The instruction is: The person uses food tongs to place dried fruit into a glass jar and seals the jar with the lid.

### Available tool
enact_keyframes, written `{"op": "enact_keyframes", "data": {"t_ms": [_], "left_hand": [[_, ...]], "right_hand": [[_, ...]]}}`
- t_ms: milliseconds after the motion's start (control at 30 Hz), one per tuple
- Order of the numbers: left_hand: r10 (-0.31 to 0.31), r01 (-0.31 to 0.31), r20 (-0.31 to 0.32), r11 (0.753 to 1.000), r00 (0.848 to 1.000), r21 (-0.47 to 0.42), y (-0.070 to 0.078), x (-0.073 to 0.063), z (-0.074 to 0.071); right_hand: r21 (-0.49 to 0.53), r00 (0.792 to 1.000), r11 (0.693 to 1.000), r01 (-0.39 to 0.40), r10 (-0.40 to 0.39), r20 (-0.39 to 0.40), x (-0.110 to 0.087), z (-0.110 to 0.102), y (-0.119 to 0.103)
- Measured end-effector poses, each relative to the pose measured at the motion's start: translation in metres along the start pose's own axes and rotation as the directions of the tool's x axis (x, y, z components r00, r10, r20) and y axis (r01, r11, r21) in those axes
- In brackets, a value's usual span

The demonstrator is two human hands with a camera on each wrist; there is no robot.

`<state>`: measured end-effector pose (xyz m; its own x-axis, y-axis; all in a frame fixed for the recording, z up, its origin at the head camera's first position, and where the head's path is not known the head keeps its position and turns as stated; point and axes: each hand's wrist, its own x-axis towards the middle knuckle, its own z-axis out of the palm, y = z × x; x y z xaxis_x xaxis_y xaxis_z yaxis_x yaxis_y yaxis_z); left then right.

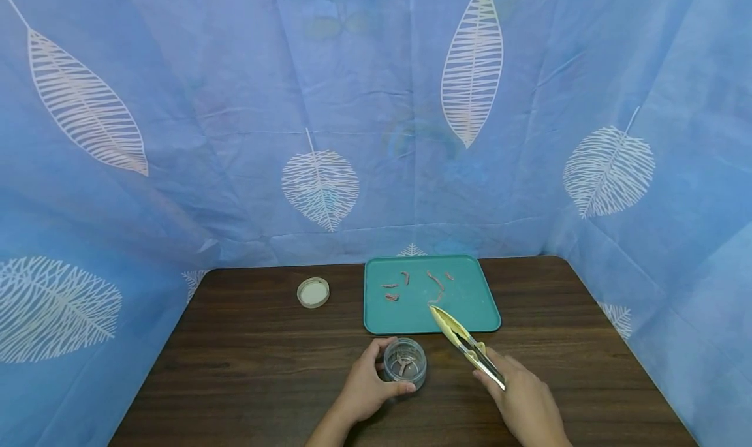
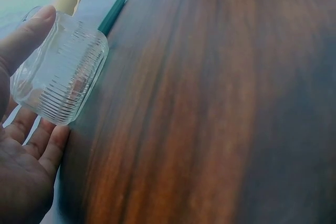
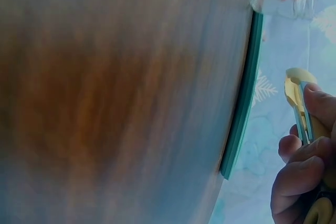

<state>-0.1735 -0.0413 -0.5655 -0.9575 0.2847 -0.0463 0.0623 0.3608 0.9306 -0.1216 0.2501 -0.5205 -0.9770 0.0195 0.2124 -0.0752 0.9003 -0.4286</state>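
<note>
My left hand (image 1: 365, 383) grips a clear ribbed jar (image 2: 73, 72), thumb on the near side and fingers round the far side. Several pale pinkish strips (image 1: 404, 365) lie inside the uncovered jar. With my right hand (image 1: 527, 400) I hold metal tongs (image 1: 459, 335) with pale yellow tips, fingers wrapped round the handles. Those tips reach over the near part of a teal tray (image 1: 476, 307), right at the lower end of a long, wavy pink strip (image 1: 436, 281). In the right wrist view the tongs' arms (image 3: 300, 103) stand close together.
Several shorter pink pieces (image 1: 391, 297) are spread over the tray. A round lid (image 1: 313, 293) lies on the dark wooden table (image 1: 252, 342), left of the tray. Blue cloth (image 1: 376, 94) with white leaf prints hangs behind and along both sides.
</note>
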Motion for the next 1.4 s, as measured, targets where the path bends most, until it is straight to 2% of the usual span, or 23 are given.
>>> {"op": "enact_keyframes", "data": {"t_ms": [133,433,700,1033,1400], "left_hand": [[0.006,-0.006,0.000,1.000,1.000,-0.002,0.000,0.000,0.000],[0.015,-0.015,0.000,1.000,1.000,-0.004,0.001,0.001,0.000],[0.021,-0.021,-0.006,1.000,1.000,0.008,0.000,0.002,0.001],[0.029,-0.029,-0.006,0.999,1.000,0.014,0.001,0.003,0.000],[0.003,-0.003,0.001,1.000,1.000,0.003,0.000,0.003,0.001]], "right_hand": [[0.014,0.998,0.999,-0.040,0.040,0.050,-0.008,0.001,-0.006],[0.039,0.979,0.988,-0.146,0.139,0.151,-0.021,-0.004,-0.021],[0.017,0.969,0.992,-0.122,0.115,0.218,-0.028,-0.010,-0.018],[-0.049,0.969,0.994,-0.093,0.102,0.227,-0.039,-0.015,-0.016],[-0.055,0.975,0.998,-0.010,0.022,0.220,-0.051,-0.015,-0.011]]}}
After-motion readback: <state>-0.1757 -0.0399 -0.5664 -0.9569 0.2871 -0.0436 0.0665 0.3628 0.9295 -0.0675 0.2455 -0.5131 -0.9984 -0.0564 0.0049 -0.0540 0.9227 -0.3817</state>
